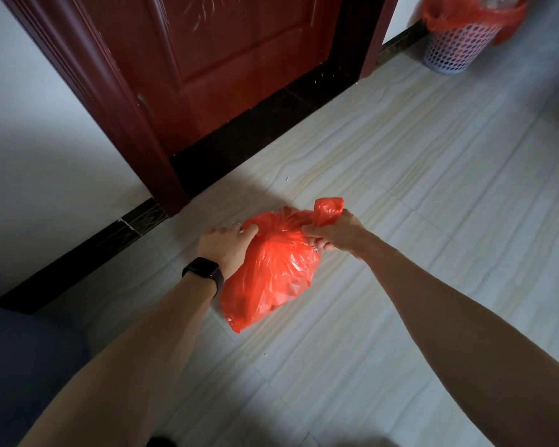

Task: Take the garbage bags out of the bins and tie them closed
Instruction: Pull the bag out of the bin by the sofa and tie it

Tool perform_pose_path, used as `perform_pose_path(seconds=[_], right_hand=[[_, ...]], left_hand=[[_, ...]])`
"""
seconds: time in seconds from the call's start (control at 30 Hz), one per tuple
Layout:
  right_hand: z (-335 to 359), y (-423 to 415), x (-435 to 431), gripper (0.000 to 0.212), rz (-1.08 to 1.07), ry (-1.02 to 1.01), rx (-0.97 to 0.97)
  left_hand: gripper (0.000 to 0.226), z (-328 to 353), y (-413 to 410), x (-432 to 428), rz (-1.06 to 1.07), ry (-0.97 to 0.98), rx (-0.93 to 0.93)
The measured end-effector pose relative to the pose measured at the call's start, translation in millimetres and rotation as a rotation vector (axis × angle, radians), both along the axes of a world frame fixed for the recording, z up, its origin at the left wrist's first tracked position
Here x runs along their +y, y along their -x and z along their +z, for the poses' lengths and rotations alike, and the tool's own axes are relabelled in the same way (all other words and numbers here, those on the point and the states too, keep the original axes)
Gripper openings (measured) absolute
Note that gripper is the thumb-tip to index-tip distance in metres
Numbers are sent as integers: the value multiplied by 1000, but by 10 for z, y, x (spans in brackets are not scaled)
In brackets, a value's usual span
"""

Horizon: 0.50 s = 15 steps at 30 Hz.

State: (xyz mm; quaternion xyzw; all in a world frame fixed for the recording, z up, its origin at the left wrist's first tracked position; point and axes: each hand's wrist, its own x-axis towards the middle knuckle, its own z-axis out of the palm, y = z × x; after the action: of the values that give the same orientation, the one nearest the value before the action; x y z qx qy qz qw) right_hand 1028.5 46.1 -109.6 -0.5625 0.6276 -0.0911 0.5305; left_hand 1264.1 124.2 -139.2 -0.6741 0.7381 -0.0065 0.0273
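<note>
Nearest: left forearm (136,350), smartwatch (204,271) on wrist. At red garbage bag (278,275) neck, left hand (226,245) curls fingers into plastic; right hand (333,232) fists opposite tail. Well beyond bag, mesh bin (455,50).

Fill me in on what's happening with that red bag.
A person is tying a filled red plastic garbage bag shut near the dark red wooden door. The left hand and right hand each grip a gathered end of its top. A white mesh plastic bin by the wall holds its red liner.
</note>
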Motion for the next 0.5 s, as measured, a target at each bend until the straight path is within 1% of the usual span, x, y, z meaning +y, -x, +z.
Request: perform_pose_path(seconds=[0.07, 0.1, 0.13, 0.2, 0.23, 0.27, 0.33, 0.37, 0.43, 0.5], right_hand=[[57, 20, -26, 24, -29, 6, -22], [88, 32, -26, 25, -54, 18, -35], [108, 30, -24, 26, -80, 31, -47], [131, -8, -17, 24, -124, 61, -56], [149, -45, -16, 24, -132, 70, -69], [161, -90, -19, 26, -128, 73, -88], [196, -162, -21, 34, -108, 79, -106], [215, -188, -19, 37, -98, 94, -83], [230, -201, -27, 38, -127, 144, -14], [193, -185, -14, 39, -178, 185, 45]], left_hand=[[25, 29, 1, -47, 34, 25, 102], [23, 36, -2, -78, 64, 11, 193], [24, 43, -9, -123, 110, -38, 325], [34, 78, 38, -220, 217, -143, 647], [35, 82, 84, -273, 227, -142, 746], [33, 95, 159, -318, 192, -129, 793], [30, 121, 357, -384, 84, -130, 804], [29, 138, 441, -404, 52, -144, 788], [31, 57, 530, -433, 36, -138, 717], [39, -118, 499, -405, 26, -70, 680]])
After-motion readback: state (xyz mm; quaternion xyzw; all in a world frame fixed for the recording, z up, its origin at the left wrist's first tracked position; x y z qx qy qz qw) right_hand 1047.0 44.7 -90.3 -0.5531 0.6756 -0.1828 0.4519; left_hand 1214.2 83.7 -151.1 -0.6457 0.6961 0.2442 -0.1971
